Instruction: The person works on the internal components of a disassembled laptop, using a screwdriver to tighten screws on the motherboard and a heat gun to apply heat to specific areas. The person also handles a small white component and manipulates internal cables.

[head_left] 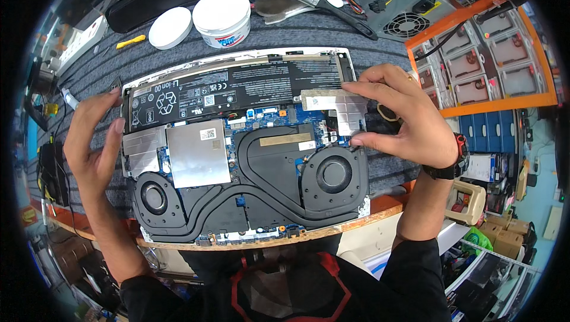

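Observation:
An opened laptop base (267,185) lies on the grey striped mat, its inside facing up. It has a long black battery (208,87), a silver square plate (199,153), two black fans and dark heat pipes. My right hand (412,117) grips a silver L-shaped metal plate (350,111) between thumb and fingers, over the base's right side near the battery's end. At the left edge, my left hand (92,144) has its thumb and fingers apart beside the frame; whether the tips touch it is hard to tell. Another silver plate (144,151) sits above the left fan.
Beyond the laptop stand a white tub (221,16), a round white lid (170,28), a yellow tool (130,42) and a black-handled brush (335,10). A power supply (404,1) and an orange-framed organizer (484,55) are at the right. The wooden table edge (332,227) runs in front.

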Demonstrator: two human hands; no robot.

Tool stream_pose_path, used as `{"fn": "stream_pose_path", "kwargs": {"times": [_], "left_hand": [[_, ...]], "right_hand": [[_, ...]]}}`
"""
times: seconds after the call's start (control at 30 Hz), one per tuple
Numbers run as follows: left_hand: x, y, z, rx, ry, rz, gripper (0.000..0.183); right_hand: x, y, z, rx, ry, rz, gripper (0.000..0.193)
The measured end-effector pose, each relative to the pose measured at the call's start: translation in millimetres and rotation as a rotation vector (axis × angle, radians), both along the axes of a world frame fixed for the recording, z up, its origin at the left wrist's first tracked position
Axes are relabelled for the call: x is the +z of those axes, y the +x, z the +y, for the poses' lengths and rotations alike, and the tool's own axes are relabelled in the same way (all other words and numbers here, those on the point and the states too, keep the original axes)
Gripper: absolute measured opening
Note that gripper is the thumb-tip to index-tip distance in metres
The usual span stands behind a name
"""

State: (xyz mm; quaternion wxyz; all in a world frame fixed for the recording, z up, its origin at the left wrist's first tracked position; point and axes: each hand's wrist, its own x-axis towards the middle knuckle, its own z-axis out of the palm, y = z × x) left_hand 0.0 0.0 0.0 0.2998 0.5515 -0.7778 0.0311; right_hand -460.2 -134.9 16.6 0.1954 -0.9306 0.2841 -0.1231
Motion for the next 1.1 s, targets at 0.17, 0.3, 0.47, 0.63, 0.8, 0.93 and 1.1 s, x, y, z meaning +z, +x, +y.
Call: {"fn": "stream_pose_path", "kwargs": {"times": [0.17,0.3,0.47,0.63,0.8,0.93,1.1], "left_hand": [[2,-5,-1,0.002,-0.025,-0.022,0.033],[4,-7,-1,0.003,-0.037,-0.022,0.034],[2,-8,-2,0.002,-0.026,-0.021,0.034],[4,-11,-2,-0.007,-0.034,-0.029,0.033],[5,-12,-2,-0.024,-0.029,-0.035,0.032],[5,-12,-3,-0.048,-0.026,-0.031,0.031],[5,-13,-3,-0.044,-0.016,-0.028,0.031]], "right_hand": [[0,2,2,0.007,-0.018,0.004,0.067],[0,5,3,0.021,-0.003,0.016,0.066],[-2,5,3,0.027,0.002,0.024,0.065],[-3,9,4,0.025,0.003,0.039,0.065],[-5,12,4,0.031,-0.007,0.032,0.066],[-3,9,3,0.036,-0.011,0.014,0.065],[-3,11,3,0.052,-0.012,0.035,0.065]]}}
